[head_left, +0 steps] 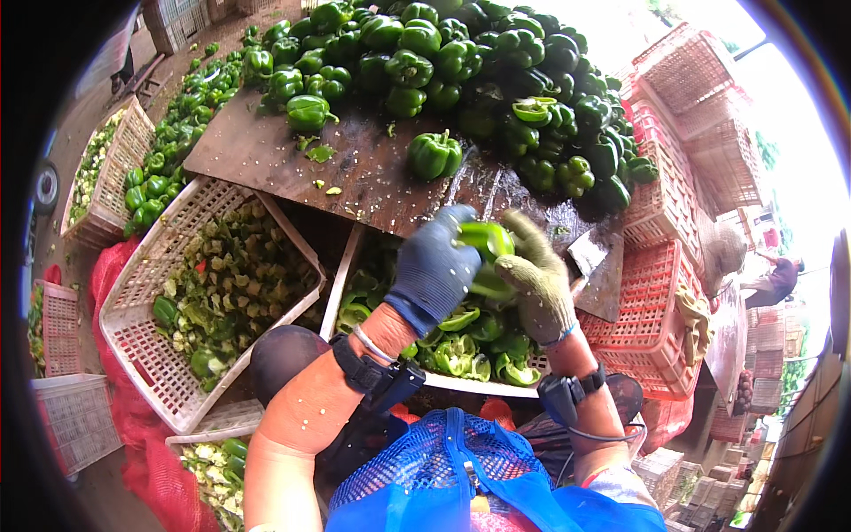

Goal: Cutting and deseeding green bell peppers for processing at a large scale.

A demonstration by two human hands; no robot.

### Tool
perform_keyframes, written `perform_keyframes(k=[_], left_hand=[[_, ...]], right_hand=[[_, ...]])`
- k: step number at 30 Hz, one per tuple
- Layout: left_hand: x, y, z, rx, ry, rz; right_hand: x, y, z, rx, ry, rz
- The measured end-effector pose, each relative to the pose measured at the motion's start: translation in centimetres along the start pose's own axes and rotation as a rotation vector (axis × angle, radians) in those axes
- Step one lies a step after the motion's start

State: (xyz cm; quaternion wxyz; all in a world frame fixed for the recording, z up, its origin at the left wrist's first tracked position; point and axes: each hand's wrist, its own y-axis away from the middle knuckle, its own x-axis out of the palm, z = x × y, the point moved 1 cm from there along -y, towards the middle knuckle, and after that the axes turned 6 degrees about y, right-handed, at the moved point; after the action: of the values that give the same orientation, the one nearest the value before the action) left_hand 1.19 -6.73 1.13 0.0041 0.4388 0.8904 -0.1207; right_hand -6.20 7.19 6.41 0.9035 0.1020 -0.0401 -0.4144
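Note:
Between my two hands is a green bell pepper [486, 241], which looks cut open and is slightly blurred. My left hand [436, 270], in a blue knit glove, grips its left side. On its right side, my right hand [536, 282] in a yellowish-green glove has thumb and fingers closed round it. Right below them a white crate holds cut green bell pepper halves [456, 355], some with pale insides turned up. Just beyond my hands, a whole green bell pepper [434, 155] rests on the wooden board [355, 168].
A large heap of bell peppers [425, 44] covers the board's far side. At left, a white crate [142, 355] holds stems and cores. Red crates [638, 328] stand at right, one with a draped yellowish cloth [696, 324]. A flat pale piece [587, 253] lies near the board's right edge.

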Motion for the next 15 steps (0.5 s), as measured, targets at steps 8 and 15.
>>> perform_keyframes(k=[8,15], left_hand=[[0.4,3.4,2.5,-0.007,0.131,0.354],[-4.2,1.6,-0.2,-0.075,-0.372,0.274]], right_hand=[[-1.2,1.2,-2.8,0.056,0.467,0.09],[-4.7,-12.7,0.8,-0.926,1.347,0.019]])
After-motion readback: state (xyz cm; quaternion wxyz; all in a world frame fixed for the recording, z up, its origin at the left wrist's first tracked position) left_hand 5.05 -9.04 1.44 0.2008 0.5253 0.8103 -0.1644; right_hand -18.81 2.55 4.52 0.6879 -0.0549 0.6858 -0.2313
